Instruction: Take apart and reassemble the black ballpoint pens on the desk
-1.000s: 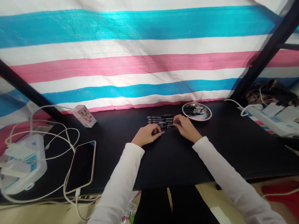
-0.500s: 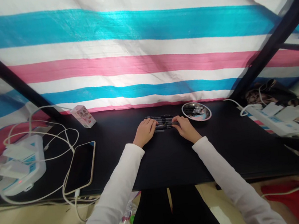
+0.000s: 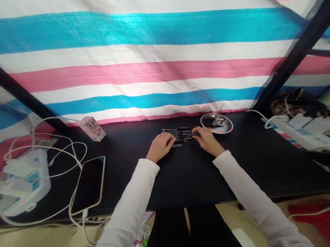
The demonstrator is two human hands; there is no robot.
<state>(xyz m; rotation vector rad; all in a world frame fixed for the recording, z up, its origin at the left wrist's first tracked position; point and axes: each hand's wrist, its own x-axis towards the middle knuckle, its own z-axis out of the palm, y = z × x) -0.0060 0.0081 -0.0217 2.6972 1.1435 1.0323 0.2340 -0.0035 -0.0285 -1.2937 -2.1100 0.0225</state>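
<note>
Several black pens lie side by side in a row on the black tabletop, their lengths running left to right. My left hand is closed at their left ends, thumb and fingertips pressed together on the pens. At the opposite ends my right hand is closed too, its thumb and fingers pinching at a pen. Fingertips cover part of the row, so which pens each hand grips is hard to make out. Beside my right hand sits a round metal bowl holding more pens.
A phone with a cable plugged in lies at the left, near a power strip and tangled white cables. A small pink box stands at the back left. Another power strip is at the right. Striped sheeting hangs behind.
My right hand has shifted slightly to the right, so more of the pens' right ends show. My left hand stays almost in place, with its fingers a little more bent.
</note>
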